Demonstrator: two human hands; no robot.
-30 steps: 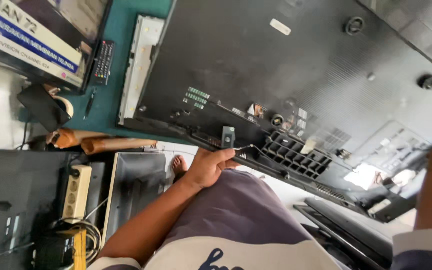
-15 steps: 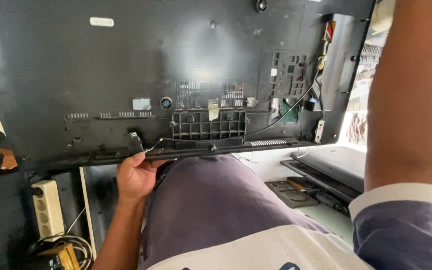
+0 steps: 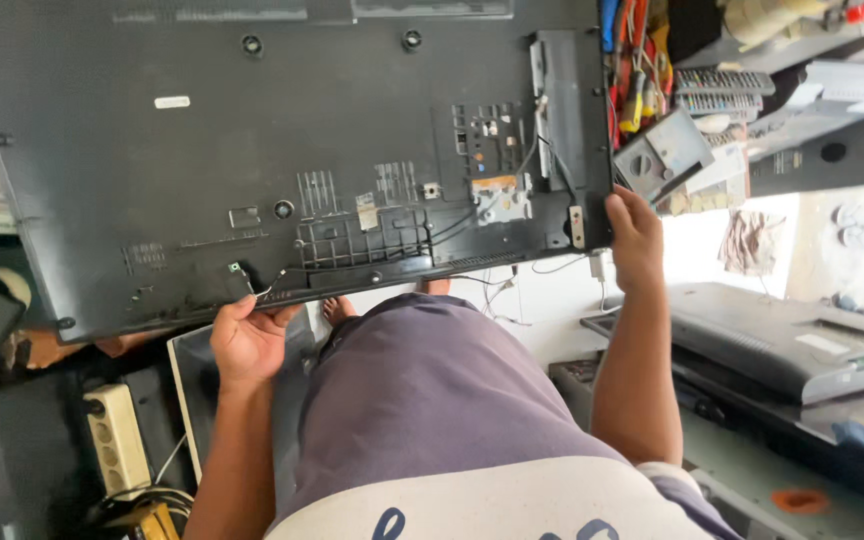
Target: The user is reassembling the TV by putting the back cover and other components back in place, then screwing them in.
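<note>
Matt black, seemingly plastic back panel; soft purple cloth shorts.

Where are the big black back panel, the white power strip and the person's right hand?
black back panel (image 3: 202, 150), head view, on its bare flat middle.
white power strip (image 3: 118, 440), head view, on its socket face.
right hand (image 3: 635, 235), head view, on the back of the hand gripping the panel's corner.

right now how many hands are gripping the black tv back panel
2. The left hand grips the lower edge of the black back panel near a loose wire; the right hand grips its right corner. No other hands show.
</note>
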